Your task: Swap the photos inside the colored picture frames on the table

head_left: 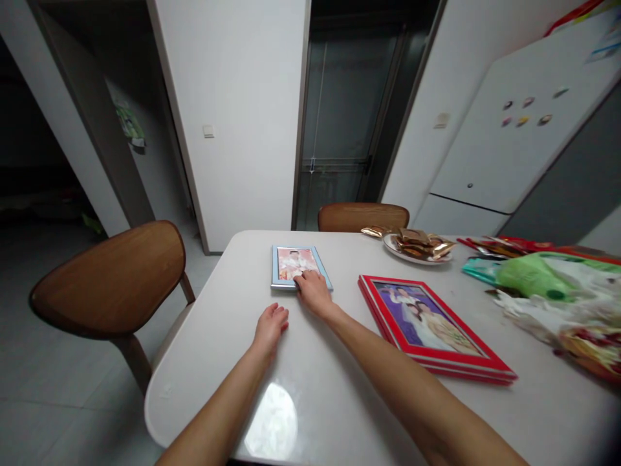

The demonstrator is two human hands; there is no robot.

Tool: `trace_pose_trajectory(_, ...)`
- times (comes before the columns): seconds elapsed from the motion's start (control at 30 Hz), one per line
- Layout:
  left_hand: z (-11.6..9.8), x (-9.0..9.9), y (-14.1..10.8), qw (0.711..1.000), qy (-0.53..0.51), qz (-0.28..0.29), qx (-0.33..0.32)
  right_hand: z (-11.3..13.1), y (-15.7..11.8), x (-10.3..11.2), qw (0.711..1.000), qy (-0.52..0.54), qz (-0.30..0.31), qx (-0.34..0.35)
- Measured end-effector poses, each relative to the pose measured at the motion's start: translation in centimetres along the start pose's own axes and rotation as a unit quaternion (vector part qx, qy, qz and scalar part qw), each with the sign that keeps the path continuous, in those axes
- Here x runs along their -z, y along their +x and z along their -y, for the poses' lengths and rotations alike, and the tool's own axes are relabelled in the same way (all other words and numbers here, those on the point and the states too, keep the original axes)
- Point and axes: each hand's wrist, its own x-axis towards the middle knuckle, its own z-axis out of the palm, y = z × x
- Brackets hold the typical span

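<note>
A small light-blue photo frame (296, 261) lies flat near the far left part of the white table (233, 323). On its near edge rests my right hand (313, 289), its fingers curled over the picture's lower right part; the thumb is hard to make out. Just in front of the frame, my left hand (272, 325) hovers over or rests on the tabletop, fingers apart and holding nothing. To the right of my right forearm lie red photo frames (431, 323), stacked, the top one showing people against a purple background.
A plate (422, 259) of wrapped snacks stands at the table's far side. Green and white plastic bags (538, 277) and red packets lie at the right. One brown chair (111, 278) is at the left, another (363, 217) behind the table.
</note>
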Motion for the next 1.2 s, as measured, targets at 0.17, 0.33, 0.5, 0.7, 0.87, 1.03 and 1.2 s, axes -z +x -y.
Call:
trace_pose_trajectory(0.17, -0.1, -0.8, -0.2, 0.997, -0.08, 0.006, -0.014, 1.8, -4.1, 1.4, 0.997, 0.039, -0.023, 0.058)
trace_pose_trajectory(0.33, -1.0, -2.1, -3.5, 0.988, -0.114, 0.007, -0.106, 3.1, -7.9, 4.3, 0.966, 0.253, -0.048, 0.034)
trace_pose_trajectory(0.5, -2.7, -2.3, -8.3, 0.951, 0.077, 0.068, -0.293, 2.8, -9.4, 8.1, 0.782, 0.606, -0.065, -0.135)
trace_pose_trajectory(0.7, -1.1, -1.4, -11.6, 0.799, 0.38, 0.185, -0.428, 1.6, -12.2, 9.2, 0.64, 0.739, -0.041, -0.206)
trace_pose_trajectory(0.87, 1.1, -1.2, -12.2, 0.719, 0.507, 0.241, -0.409, 0.5, -13.9, 6.8, 0.722, 0.645, 0.015, -0.252)
trace_pose_trajectory(1.03, 1.0, 0.3, -12.0, 0.705, 0.573, 0.233, -0.346, -1.0, -14.5, 4.2, 0.864, 0.436, 0.004, -0.252)
trace_pose_trajectory(1.2, 0.4, 2.2, -11.8, 0.704, 0.616, 0.189, -0.299, -1.9, -15.1, 3.2, 0.94, 0.284, 0.035, -0.188)
